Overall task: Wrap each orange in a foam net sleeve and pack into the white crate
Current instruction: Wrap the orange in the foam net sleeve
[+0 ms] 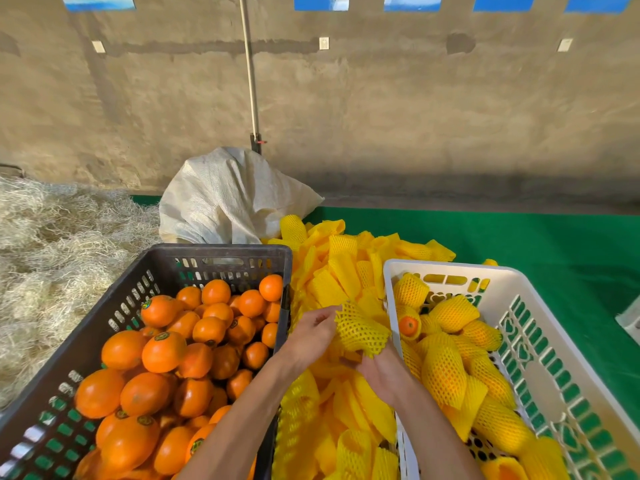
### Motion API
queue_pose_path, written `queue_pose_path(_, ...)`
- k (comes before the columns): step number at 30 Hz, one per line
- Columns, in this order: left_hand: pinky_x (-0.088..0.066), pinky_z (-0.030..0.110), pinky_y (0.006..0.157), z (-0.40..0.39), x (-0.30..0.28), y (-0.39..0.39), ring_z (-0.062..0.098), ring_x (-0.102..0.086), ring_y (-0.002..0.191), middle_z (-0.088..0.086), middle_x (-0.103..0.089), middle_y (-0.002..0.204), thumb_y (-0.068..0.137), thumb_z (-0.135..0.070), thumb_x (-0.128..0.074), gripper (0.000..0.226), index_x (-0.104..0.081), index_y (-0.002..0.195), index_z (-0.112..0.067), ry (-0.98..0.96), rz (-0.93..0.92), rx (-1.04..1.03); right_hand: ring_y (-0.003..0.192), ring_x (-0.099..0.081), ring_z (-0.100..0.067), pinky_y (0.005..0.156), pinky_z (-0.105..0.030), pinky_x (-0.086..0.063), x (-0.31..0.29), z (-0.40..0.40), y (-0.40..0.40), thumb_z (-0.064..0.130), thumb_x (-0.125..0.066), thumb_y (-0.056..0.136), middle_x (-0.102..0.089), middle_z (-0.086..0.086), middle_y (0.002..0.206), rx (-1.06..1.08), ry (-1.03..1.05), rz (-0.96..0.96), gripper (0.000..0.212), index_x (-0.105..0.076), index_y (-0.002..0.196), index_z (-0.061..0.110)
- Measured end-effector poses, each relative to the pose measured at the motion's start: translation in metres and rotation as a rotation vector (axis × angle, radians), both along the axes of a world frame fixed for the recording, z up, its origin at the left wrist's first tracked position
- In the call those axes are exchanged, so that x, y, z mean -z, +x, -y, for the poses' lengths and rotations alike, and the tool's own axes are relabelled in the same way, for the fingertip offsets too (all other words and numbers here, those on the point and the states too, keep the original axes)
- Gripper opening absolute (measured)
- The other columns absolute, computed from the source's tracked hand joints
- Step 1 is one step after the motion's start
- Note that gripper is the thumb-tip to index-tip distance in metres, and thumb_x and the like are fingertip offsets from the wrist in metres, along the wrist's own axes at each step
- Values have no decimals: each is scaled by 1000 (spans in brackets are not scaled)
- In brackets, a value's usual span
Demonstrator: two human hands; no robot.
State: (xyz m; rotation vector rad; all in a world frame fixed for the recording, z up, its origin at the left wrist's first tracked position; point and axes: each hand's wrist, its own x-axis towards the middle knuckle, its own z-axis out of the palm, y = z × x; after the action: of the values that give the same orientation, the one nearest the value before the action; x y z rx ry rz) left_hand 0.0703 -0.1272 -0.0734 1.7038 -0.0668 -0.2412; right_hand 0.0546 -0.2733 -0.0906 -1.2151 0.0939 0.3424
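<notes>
Centrally, both hands are gripping one yellow foam net sleeve (pixel 362 332) above the loose sleeve pile (pixel 332 271): left hand (pixel 311 336) pinching its upper edge, right hand (pixel 381 374) clasping its lower end. Bare oranges (pixel 162 351) are filling the black crate (pixel 221 258); wrapped oranges (pixel 445 375) are lying in the white crate (pixel 540 306).

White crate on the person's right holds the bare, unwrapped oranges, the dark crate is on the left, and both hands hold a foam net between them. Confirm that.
Not quite. In the head view the white crate holds net-wrapped oranges; the bare oranges fill the dark crate. The rest stands: left hand and right hand hold a foam net.
</notes>
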Motion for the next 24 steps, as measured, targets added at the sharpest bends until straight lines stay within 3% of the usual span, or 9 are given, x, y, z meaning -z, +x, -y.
queue_pose_path(1,-45,7,61,1,-4,0,3,-67,66,-27,-41,55,112,-22,-37,28,-57,112,-41,-5,-35,2,109,-68,-18,94,-46,-51,0,1,0,34,-52,92,-73,2,122,-3,-3,-8,43,-57,134,26)
queue_pose_path(3,-46,15,67,-2,-13,-9,5,-60,60,-14,-60,68,111,-36,-38,25,-61,104,-29,54,-67,66,121,-63,-28,102,-52,-47,3,2,1,32,-45,100,-69,-5,131,-2,5,-36,40,-55,138,23)
queue_pose_path(5,-41,28,78,-1,-16,-5,19,-59,86,-7,-60,95,101,-70,-27,72,-62,127,-13,106,-197,76,128,-58,-36,109,-58,-41,6,5,1,35,-41,102,-64,-14,136,1,24,-50,42,-59,136,20)
queue_pose_path(8,-44,20,90,3,-15,-10,0,-58,113,-29,-53,131,83,-90,-36,72,-46,138,-45,51,-133,164,110,-67,-33,96,-56,-47,3,10,2,52,-46,91,-72,-14,122,-39,58,-26,45,-76,113,27)
queue_pose_path(12,-60,30,80,10,-3,-10,9,-71,97,-1,-74,110,74,-53,-89,64,-56,120,-24,91,20,112,111,-67,-36,93,-60,-50,9,12,3,58,-48,84,-70,-15,126,-39,128,-109,57,-68,122,21)
queue_pose_path(15,-54,24,63,11,-8,-12,10,-68,78,-5,-74,91,81,-48,-84,51,-58,110,-15,58,80,35,128,-56,-42,111,-69,-32,8,12,3,64,-46,84,-66,-13,135,-112,201,-161,60,-73,122,27)
queue_pose_path(19,-62,54,80,11,-11,-13,29,-77,85,4,-77,103,81,-61,-79,61,-60,116,-14,2,-26,5,139,-45,-42,115,-71,-24,5,15,7,58,-51,88,-56,-14,146,-190,342,-201,64,-57,141,22)
queue_pose_path(22,-59,37,88,9,-12,-10,3,-75,86,-13,-71,115,76,-76,-70,66,-67,119,-27,15,-136,-36,139,-40,-46,118,-68,-20,1,18,6,52,-52,93,-49,-19,152,-232,346,-215,69,-46,151,15)
queue_pose_path(24,-52,35,97,6,-16,-6,5,-70,99,-15,-74,112,73,-81,-58,62,-76,110,-34,-58,-186,-97,146,-33,-48,120,-67,-16,2,26,7,48,-50,100,-40,-21,157,-247,305,-246,64,-41,155,15)
